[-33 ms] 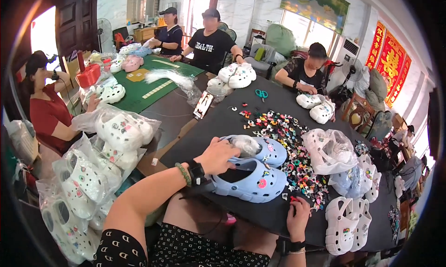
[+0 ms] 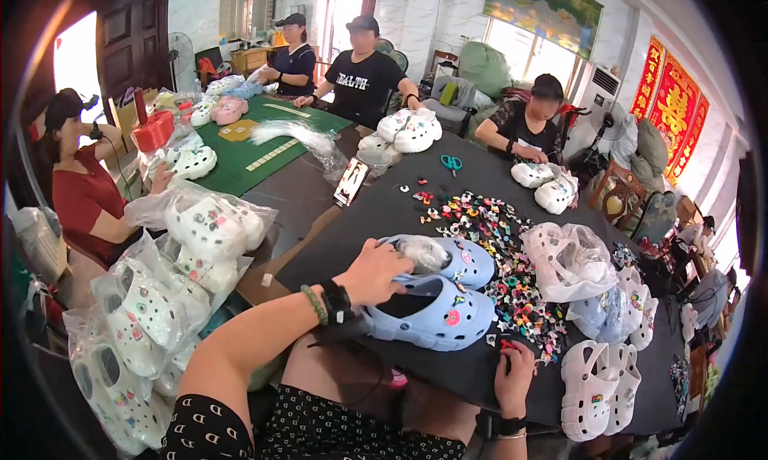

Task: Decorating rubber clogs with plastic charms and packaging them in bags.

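Left hand point(image 2: 374, 274) curled, steadying blue clog point(image 2: 436, 316); right hand point(image 2: 514, 374) pinching charm point(image 2: 505, 346) from pile point(image 2: 512, 280) just ahead. Seemingly charm-fitting step; next needs pressing into clog hole.

A pale blue clog point(image 2: 436, 316) with round charms lies upright, toe rightward, under the left hand point(image 2: 374, 272). Its twin point(image 2: 456, 260), stuffed with plastic, lies just beyond, touching it.

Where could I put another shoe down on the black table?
The black table is bare between the phone and the blue shoes, left of the charm pile. Another bare strip lies near the scissors. It is crowded on the right, with the bagged white shoes and white pairs. The left hand rests on a blue shoe; the right hand touches charms.
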`<state>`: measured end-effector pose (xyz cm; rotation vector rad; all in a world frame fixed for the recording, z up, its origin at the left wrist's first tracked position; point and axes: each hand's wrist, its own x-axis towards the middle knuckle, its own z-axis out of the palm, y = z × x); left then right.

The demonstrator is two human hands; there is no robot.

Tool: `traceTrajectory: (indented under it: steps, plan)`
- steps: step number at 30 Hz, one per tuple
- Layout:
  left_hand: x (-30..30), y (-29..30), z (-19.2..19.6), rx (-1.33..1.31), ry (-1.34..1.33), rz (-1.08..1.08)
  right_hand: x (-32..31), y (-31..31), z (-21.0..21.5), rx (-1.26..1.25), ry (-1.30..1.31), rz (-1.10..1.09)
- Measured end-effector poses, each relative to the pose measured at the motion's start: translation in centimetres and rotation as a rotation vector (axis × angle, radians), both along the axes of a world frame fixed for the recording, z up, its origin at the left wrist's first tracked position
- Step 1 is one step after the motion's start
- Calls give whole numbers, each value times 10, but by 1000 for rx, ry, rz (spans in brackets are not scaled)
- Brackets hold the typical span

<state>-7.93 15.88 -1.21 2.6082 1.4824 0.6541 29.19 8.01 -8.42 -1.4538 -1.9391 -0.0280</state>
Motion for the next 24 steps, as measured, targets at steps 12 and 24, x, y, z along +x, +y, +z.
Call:
traceTrajectory:
  steps: [12,24]
  plan:
    - [-106,-5,49,208,-87,389,-13,-6,11,-75,-5,-79]
    - [-345,154,10,291,-146,1005,-18,-1,32,-35,-99,-12]
